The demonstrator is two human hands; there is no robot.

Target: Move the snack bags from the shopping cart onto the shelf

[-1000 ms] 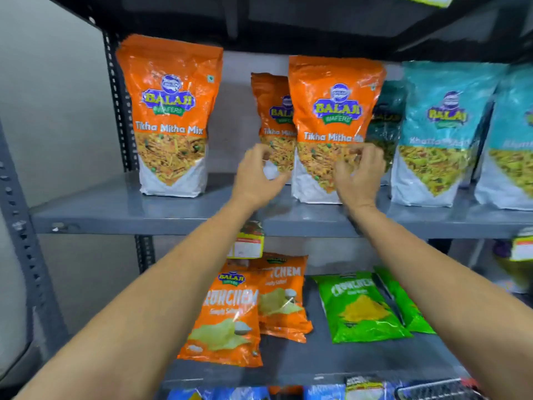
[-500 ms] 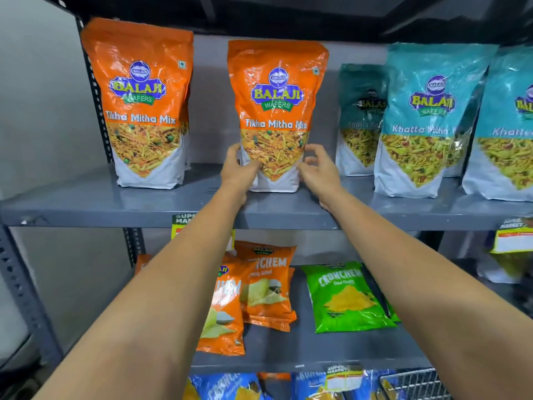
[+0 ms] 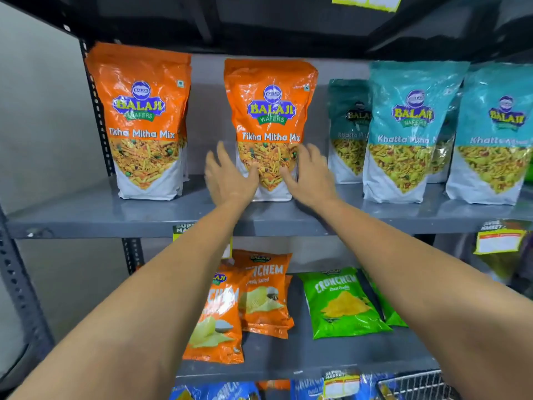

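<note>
- now the middle orange tikha mitha mix bag (image 3: 270, 122) stands upright on the grey shelf (image 3: 86, 215), long axis vertical, between a matching orange bag (image 3: 141, 119) and the teal khatta mitha bags (image 3: 409, 131).
- both hands flank its lower part: left hand (image 3: 230, 177) at its left edge, right hand (image 3: 310, 177) at its right, about equally near.
- fingers (image 3: 223, 153) on both hands are spread open, gripping nothing; whether the thumbs touch the bag front is unclear.
- likely the bag is placed; the wire cart (image 3: 415, 385) lies below right.
</note>
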